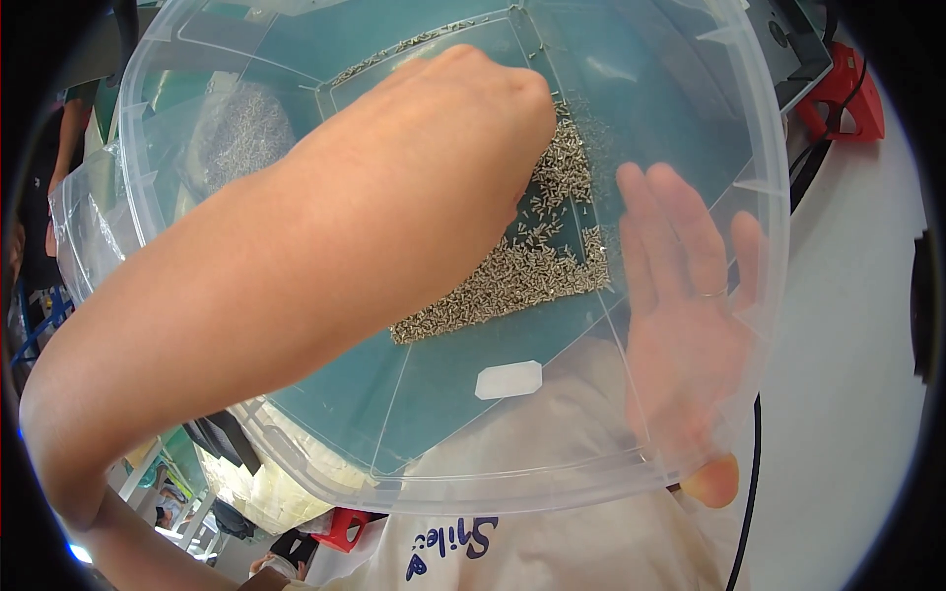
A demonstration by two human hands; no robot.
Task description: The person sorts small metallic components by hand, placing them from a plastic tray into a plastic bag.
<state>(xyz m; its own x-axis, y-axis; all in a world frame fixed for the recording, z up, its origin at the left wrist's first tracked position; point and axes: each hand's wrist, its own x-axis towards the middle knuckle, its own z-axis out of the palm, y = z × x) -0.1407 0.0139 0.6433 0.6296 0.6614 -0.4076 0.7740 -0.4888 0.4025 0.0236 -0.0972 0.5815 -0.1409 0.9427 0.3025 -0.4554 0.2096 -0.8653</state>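
A large clear plastic bin (434, 419) fills the middle of the view. Small silvery screws (512, 281) lie on its bottom, heaped along the near and right sides, with a thin line at the far edge. My left hand (478, 113) reaches down into the bin over the screws, its forearm crossing from the lower left. It is closed, knuckles up; the fingertips and anything in them are hidden. Through the bin's right wall shows my right hand (685, 286), fingers along the outside and thumb near the rim, holding the bin.
A clear bag of small silvery pieces (241, 138) shows through the bin's left side. A white label (508, 380) sits on the near wall. At the upper right stands a red holder (852, 98), with a black cable (754, 463) further down. Another person (69, 148) is at the left edge.
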